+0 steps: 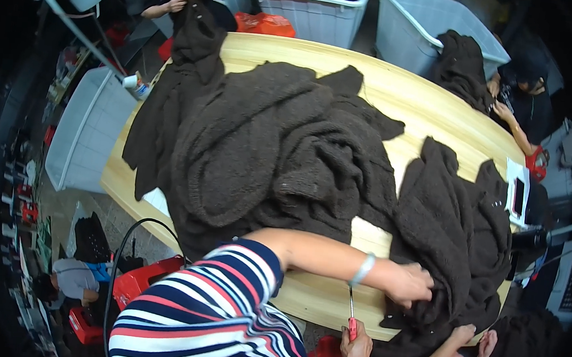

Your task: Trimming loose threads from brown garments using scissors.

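Observation:
My left arm, in a striped sleeve with a pale bangle, reaches across to the right. My left hand (411, 285) is closed, its bent fingertips at the edge of a dark brown fleecy garment (435, 225) on the table's right part. Lower down, my right hand (355, 351), wearing a beaded bracelet, is wrapped round a screwdriver-like tool (352, 328) with a red handle and a thin metal shaft pointing up. The shaft's tip is near my left wrist. A large heap of similar dark brown garments (248, 141) covers the table's middle and left.
The pale wooden table (297, 49) has curved edges. Co-workers handle dark garments at the far left, far right and near right, where a hand (463, 333) is close to mine. Grey plastic bins (408, 26) stand behind. A phone (518, 197) lies at the right edge.

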